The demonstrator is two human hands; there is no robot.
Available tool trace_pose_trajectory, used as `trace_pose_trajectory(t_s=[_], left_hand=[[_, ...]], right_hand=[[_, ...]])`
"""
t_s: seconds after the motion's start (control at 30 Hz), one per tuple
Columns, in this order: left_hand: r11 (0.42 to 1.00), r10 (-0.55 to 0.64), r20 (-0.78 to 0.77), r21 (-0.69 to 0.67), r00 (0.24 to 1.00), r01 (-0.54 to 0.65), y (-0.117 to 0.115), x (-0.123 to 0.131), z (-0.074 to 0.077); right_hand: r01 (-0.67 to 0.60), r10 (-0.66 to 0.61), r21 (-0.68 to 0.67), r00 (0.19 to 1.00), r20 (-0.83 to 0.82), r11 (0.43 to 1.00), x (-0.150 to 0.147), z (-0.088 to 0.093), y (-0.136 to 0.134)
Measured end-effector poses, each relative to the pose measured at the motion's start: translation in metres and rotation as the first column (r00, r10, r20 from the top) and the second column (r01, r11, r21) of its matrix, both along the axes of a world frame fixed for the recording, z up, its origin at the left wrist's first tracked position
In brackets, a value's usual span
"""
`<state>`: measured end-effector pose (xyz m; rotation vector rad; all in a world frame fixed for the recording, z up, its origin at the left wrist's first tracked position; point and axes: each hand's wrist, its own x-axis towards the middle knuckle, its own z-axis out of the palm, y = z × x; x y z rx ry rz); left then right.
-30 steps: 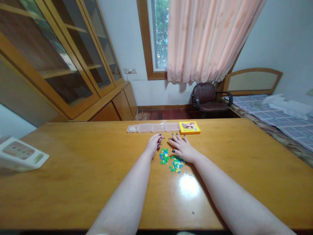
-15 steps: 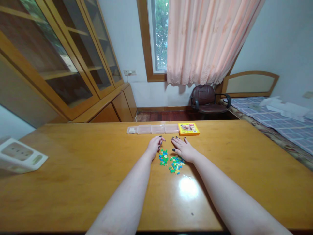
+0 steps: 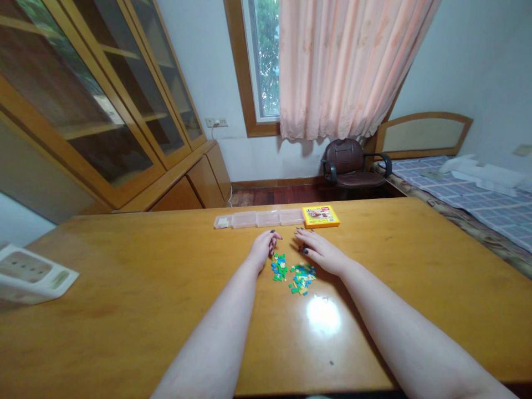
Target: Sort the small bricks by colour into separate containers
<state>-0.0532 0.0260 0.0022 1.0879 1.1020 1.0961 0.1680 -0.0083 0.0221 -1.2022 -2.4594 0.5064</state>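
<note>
My left hand [image 3: 262, 247] rests on the table at the left edge of a small pile of green, blue and pale building-brick pieces [image 3: 279, 268]. Its fingers are loosely bent and apart, with nothing visible in them. Just to the right lies a second pile of green, blue, yellow and white pieces [image 3: 302, 278]. Beyond this pile is my right hand [image 3: 321, 249], palm down, fingers stretched out and thumb apart, holding nothing. Single pieces are too small to tell apart well.
A row of clear plastic boxes [image 3: 255, 219] stands beyond my hands, with a yellow box [image 3: 321, 216] at its right end; the leftmost one holds something whitish. A white plastic object [image 3: 35, 271] sits at the table's left. Past the far edge stands a brown chair [image 3: 347, 160].
My right hand has shifted slightly right, away from the right pile, and its fingers look a little more raised. My left hand and both piles stay much the same. The view has tilted slightly.
</note>
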Motion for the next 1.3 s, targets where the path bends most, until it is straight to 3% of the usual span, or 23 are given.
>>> trace_pose_trajectory(t_s=[0.07,0.13,0.33,0.53,0.93,1.03,1.13,1.2,1.3], left_hand=[[1.000,-0.005,0.011,-0.003,1.000,0.005,0.000,0.000,0.000],[1.000,-0.007,0.019,-0.003,1.000,0.007,0.000,0.001,0.001],[1.000,-0.010,0.009,0.003,1.000,0.010,-0.001,0.001,0.002],[1.000,-0.020,-0.004,-0.002,1.000,0.020,-0.001,0.002,0.003],[1.000,0.009,-0.041,0.020,0.999,-0.008,0.002,0.000,-0.005],[1.000,0.004,-0.047,0.022,0.999,-0.003,0.003,-0.001,-0.006],[1.000,0.001,-0.047,0.021,0.999,0.000,0.003,-0.001,-0.006],[1.000,0.000,-0.044,0.021,0.999,0.001,0.002,-0.001,-0.005],[1.000,-0.008,-0.041,0.027,0.999,0.009,0.001,-0.001,-0.004]], right_hand=[[-0.105,0.107,-0.027,0.992,0.069,0.994,-0.012,0.001,-0.009],[-0.114,0.123,-0.064,0.979,0.162,0.991,-0.022,0.000,-0.015],[0.062,-0.050,-0.024,0.941,0.334,0.998,-0.021,-0.009,-0.007],[0.211,-0.207,0.027,0.915,0.346,0.977,-0.012,-0.015,0.002],[0.307,-0.307,0.049,0.902,0.303,0.950,-0.009,-0.013,0.001],[0.355,-0.373,0.131,0.912,0.171,0.926,-0.001,-0.006,0.002],[0.416,-0.388,0.136,0.901,-0.196,0.899,0.007,-0.001,0.005],[0.412,-0.383,-0.048,0.788,-0.482,0.910,0.008,-0.002,0.005],[0.181,-0.444,-0.429,0.609,-0.658,0.885,0.001,-0.010,0.006]])
